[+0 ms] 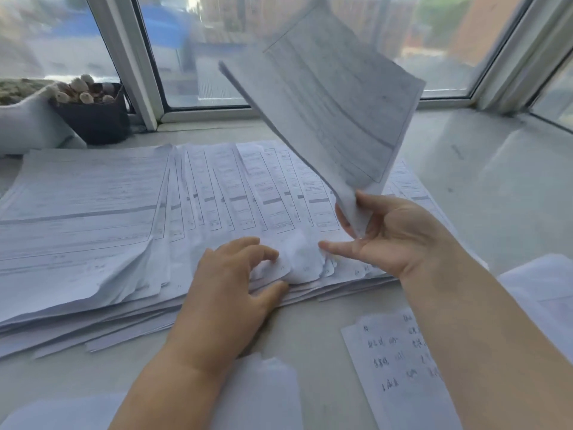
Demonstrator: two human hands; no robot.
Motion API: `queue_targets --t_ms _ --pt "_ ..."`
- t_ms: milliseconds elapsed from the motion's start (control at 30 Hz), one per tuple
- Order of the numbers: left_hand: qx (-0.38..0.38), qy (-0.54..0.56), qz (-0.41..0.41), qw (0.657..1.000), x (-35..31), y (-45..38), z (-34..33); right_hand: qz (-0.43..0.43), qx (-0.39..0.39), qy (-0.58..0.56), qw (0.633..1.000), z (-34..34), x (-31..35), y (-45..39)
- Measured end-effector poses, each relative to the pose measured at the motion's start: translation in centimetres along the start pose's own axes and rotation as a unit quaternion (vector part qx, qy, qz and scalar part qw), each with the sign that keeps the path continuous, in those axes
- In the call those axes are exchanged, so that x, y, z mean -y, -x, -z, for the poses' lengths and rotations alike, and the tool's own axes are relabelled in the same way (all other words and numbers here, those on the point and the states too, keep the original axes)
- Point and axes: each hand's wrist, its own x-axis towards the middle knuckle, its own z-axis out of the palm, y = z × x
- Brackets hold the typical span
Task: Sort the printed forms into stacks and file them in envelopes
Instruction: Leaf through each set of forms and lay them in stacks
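Note:
A wide fanned spread of printed forms (pixel 217 187) lies across the pale sill. A thicker stack of forms (pixel 77 206) sits at its left end. My right hand (pixel 393 237) pinches the lower corner of a thin bundle of forms (pixel 328 97) and holds it tilted up in the air over the spread. My left hand (pixel 235 280) rests on the near edge of the spread, with its fingers and thumb pinching the curled corners of several sheets (pixel 297 259).
A handwritten note sheet (pixel 393 361) lies at the near right under my right forearm. More white paper (pixel 263 392) sits near the front edge and at the far right (pixel 545 293). A black pot of small cacti (pixel 93 113) stands at the back left by the window frame (pixel 136 63).

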Motion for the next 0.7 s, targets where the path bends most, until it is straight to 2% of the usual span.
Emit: queue_targets --t_ms 300,567,700 --pt "-0.055 0.110 0.016 0.992 -1.0 0.3 0.7 0.009 -0.002 0.000 1.000 1.0 0.0 0.2" --pt "-0.116 0.106 0.016 0.987 -0.3 0.1 0.6 0.007 0.008 -0.032 0.999 0.8 -0.6 0.2" --pt "-0.112 0.090 0.019 0.989 -0.3 0.1 0.5 0.006 0.001 -0.027 1.000 0.7 -1.0 0.2"
